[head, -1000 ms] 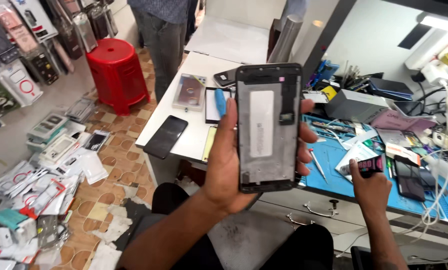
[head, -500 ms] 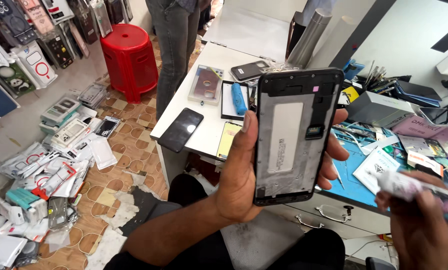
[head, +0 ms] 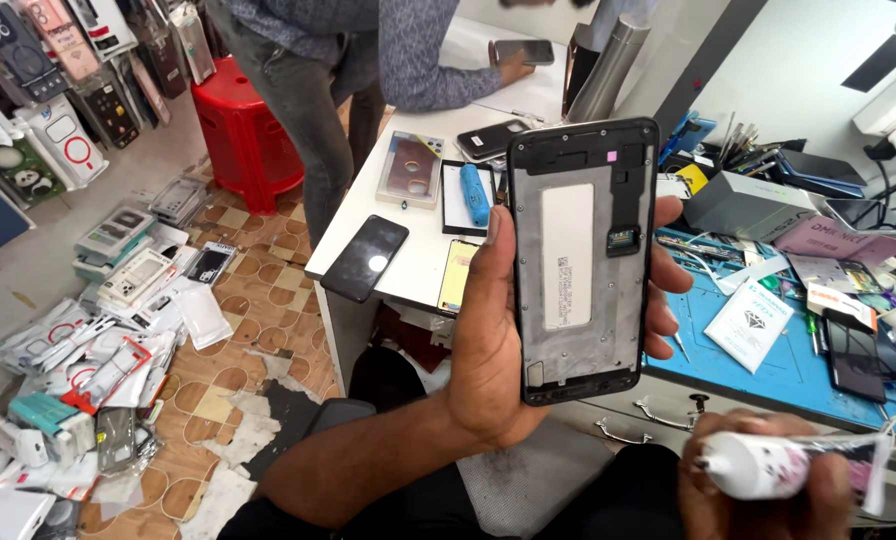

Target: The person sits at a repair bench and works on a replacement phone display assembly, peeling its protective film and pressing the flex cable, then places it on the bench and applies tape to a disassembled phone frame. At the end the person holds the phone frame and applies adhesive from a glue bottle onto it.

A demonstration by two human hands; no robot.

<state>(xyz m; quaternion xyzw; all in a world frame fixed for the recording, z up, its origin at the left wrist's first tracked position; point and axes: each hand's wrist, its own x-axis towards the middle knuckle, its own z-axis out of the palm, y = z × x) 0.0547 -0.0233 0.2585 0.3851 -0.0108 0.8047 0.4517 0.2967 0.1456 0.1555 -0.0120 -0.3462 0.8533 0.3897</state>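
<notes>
Since the earlier frame, right hand (head: pixel 768 490) has raised a white glue tube (head: pixel 783 465), gripped, nozzle toward 9 o'clock. Left hand (head: pixel 498 340) clasps the upright phone frame (head: pixel 583 260), long axis 12-to-6, at the tube's 11 o'clock.

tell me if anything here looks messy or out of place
Yes: phone-case packages lie strewn in loose heaps across the tiled floor at left rather than shelved. A black phone overhangs the white table edge. The left hand holds the phone frame upright; the right hand holds a white tube.
</notes>
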